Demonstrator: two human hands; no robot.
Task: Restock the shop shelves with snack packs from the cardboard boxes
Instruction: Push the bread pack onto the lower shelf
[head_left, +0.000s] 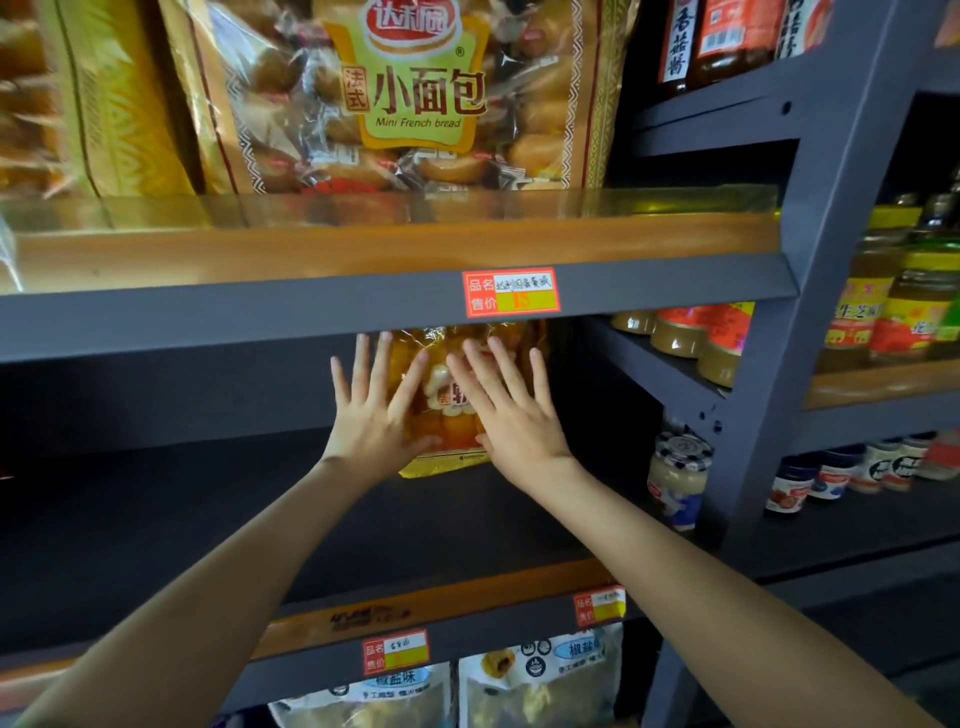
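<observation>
left fingers (358, 364): spread out straight, flat against the left side of the snack pack (451, 400), not curled round anything

right fingers (506, 369): same deal, splayed and straight, laid across the front of the pack's right half and covering part of the print

left hand (371, 415): palm on the pack's lower left corner, thumb pointing right along its bottom edge

right hand (514, 415): palm on the lower right part, thumb tip nearly meeting the left thumb

snack pack: yellow-orange bag of small breads, standing upright pretty far back on the middle shelf (208, 519), right of centre; its top is tucked up behind the shelf edge above

middle shelf: dark board, wooden front lip with two red price tags (396, 651) near me

upper shelf (363, 244): big bag marked Mini French bread (410, 93) sitting behind a clear rail, another yellow bag to its left

price tag (511, 292): red and yellow, stuck on the grey rail just above the hands

lower shelf: pale pouches (540, 675) with blue labels poking up at the bottom

right side: jars (678, 475) and sauce bottles (717, 41) on a separate grey rack, well apart from the pack
</observation>
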